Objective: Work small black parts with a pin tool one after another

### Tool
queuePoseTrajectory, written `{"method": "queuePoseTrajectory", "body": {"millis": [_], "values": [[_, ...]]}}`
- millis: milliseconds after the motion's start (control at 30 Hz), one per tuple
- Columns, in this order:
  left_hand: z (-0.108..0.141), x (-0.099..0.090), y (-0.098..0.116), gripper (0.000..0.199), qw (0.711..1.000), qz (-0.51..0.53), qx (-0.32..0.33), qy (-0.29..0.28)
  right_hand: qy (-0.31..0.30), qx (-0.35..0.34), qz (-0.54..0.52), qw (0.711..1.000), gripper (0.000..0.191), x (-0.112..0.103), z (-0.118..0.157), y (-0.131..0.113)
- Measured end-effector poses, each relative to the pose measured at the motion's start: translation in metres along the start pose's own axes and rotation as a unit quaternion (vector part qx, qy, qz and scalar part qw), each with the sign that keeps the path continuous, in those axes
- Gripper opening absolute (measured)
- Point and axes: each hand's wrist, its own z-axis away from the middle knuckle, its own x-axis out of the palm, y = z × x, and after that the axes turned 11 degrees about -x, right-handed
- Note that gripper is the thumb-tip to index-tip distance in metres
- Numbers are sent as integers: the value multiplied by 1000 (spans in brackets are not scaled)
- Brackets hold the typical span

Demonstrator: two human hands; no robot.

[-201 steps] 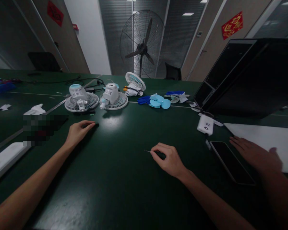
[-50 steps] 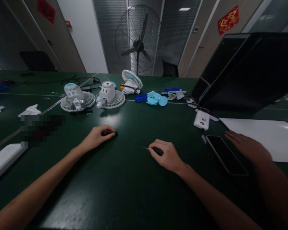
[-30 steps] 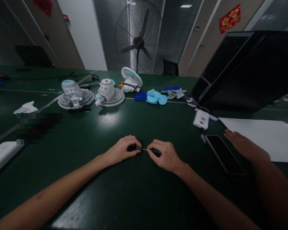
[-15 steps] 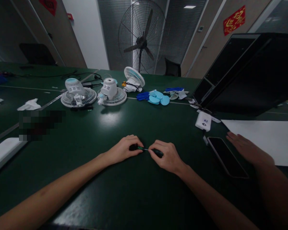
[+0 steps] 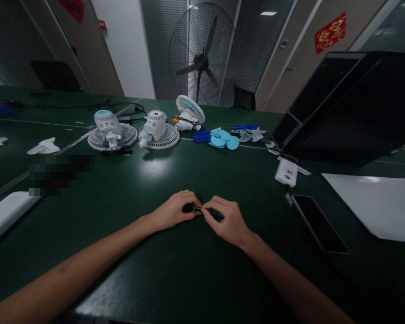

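Note:
Just above the green tabletop, my left hand [image 5: 173, 210] is closed around a small black part [image 5: 187, 208] with a bit of green at its right end. The fingers cover much of this part, so I cannot make out its exact kind. My right hand [image 5: 228, 221] pinches a screwdriver [image 5: 217, 214] with a dark handle, its thin metal shaft pointing left. The shaft reaches the green end of the part; where its tip sits is hidden by the fingers. Both hands are close together, fingertips almost touching.
Small white fans [image 5: 157, 128] lie beyond my hands, beside light-blue fan blades [image 5: 223, 138] and blue gloves [image 5: 202, 136]. To the right are a phone [image 5: 319, 223], a white device [image 5: 286, 173], a white sheet [image 5: 384, 202] and a large black monitor [image 5: 357, 112]. A white box [image 5: 10, 211] sits left.
My right hand has moved slightly left with the screwdriver, bringing its shaft up to the part. My left hand stays put. Another person's hand at the right has left the view and the white sheet has shifted.

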Motion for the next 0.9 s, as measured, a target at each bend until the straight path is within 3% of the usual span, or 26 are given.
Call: {"method": "queuePoseTrajectory", "body": {"millis": [200, 367, 567, 700, 900], "values": [[0, 0, 1, 16, 1000, -8, 1, -3, 59, 7, -28, 998, 15, -4, 1, 2], [4, -5, 2, 20, 1000, -13, 9, -22, 55, 30, -22, 998, 15, -10, 7, 15], [18, -25, -6, 29, 998, 5, 6, -63, 43, 39, -39, 998, 15, -12, 7, 12], [33, -61, -44, 31, 999, -18, -40, -32, 47, 36, -54, 997, 15, -12, 8, 14], [70, -140, -131, 45, 974, -91, -169, 123, 46, 29, -57, 997, 13, -11, 8, 16]]}}
